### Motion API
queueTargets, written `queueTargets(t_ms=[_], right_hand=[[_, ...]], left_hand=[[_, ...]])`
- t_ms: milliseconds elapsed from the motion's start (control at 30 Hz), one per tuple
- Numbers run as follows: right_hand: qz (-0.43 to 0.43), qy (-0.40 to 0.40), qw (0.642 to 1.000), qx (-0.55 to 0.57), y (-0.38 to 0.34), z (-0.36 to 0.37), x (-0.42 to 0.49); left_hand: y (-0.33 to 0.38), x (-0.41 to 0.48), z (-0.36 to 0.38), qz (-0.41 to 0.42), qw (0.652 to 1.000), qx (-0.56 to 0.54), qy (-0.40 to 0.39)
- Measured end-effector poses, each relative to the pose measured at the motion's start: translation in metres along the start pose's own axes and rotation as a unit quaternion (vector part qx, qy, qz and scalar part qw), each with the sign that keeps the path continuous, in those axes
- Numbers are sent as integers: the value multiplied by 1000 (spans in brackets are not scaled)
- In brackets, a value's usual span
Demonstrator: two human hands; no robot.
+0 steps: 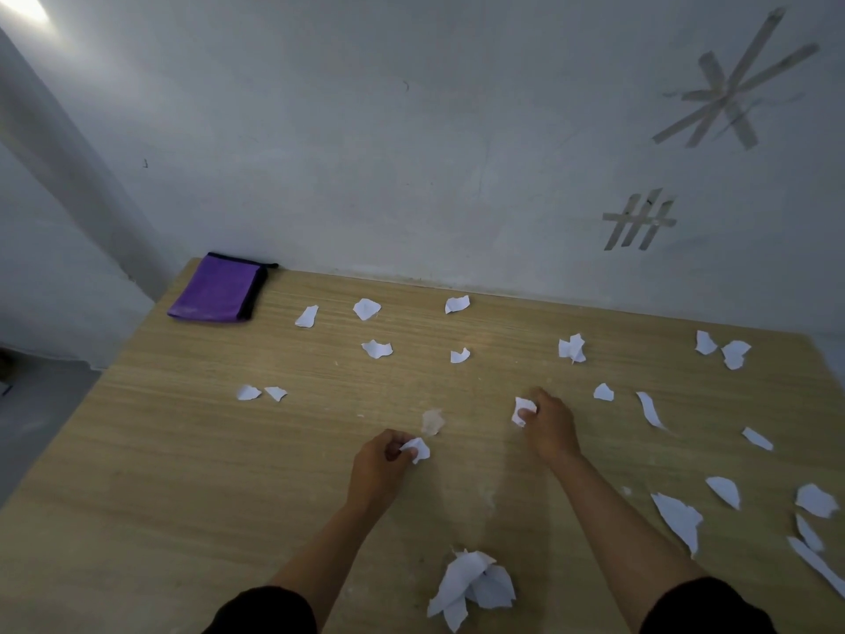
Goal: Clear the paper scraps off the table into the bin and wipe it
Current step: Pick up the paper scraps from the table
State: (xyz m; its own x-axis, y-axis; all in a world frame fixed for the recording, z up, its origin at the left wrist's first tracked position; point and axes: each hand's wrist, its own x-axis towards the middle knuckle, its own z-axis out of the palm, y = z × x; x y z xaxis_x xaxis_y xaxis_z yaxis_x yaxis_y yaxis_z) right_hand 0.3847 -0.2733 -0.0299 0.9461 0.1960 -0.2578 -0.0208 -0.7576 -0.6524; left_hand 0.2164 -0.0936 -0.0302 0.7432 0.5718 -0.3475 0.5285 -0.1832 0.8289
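Note:
Several white paper scraps lie scattered over the wooden table (pixel 183 450). My left hand (pixel 379 464) is closed on a white scrap (pixel 418 448) near the table's middle. My right hand (pixel 548 425) grips another white scrap (pixel 522 410) a little further away and to the right. A small pale, brownish scrap (pixel 432 421) rests on the table between the two hands. A heap of gathered scraps (pixel 473 585) sits near the front edge between my forearms. A folded purple cloth (pixel 217 289) lies at the far left corner. No bin is in view.
The table's far edge meets a grey wall with tape marks (pixel 638 220). More scraps are spread along the right side (pixel 679 519) and the far half (pixel 366 308). The table's left edge drops to the floor (pixel 36 404).

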Motion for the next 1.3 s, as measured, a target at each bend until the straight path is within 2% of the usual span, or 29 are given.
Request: queueTargets(t_ms=[200, 300, 400, 500, 633, 700, 833, 933, 1067, 1133, 1200, 1300], right_hand=[[-2, -1, 999, -44, 11, 0, -4], [11, 3, 999, 42, 5, -11, -13], [33, 75, 992, 96, 13, -25, -30], [52, 84, 995, 17, 40, -24, -50], [40, 76, 985, -150, 59, -15, -79], [30, 96, 981, -167, 61, -14, -90], [39, 62, 988, -134, 68, -18, -97], [31, 20, 999, 1, 60, -22, -109], [13, -97, 987, 131, 44, -14, -149], [20, -110, 977, 179, 43, -4, -167], [13, -99, 980, 172, 46, 5, -178], [-31, -76, 994, 67, 57, 16, -188]], left_hand=[[7, -6, 4, 14, 1000, -6, -19], [8, -10, 6, 19, 1000, 1, -25], [10, -17, 8, 30, 999, 8, -26], [11, -26, 12, 36, 999, 1, -26], [6, -38, 19, 26, 999, 7, -37], [6, -46, 21, 25, 999, 4, -43], [8, -64, 19, 24, 997, -34, -67], [7, -79, 14, 41, 992, -66, -101], [4, -98, 14, 93, 977, -5, -189], [-1, -104, 18, 117, 972, 34, -199], [-8, -108, 24, 115, 978, 66, -164], [-16, -107, 35, 109, 982, 121, -96]])
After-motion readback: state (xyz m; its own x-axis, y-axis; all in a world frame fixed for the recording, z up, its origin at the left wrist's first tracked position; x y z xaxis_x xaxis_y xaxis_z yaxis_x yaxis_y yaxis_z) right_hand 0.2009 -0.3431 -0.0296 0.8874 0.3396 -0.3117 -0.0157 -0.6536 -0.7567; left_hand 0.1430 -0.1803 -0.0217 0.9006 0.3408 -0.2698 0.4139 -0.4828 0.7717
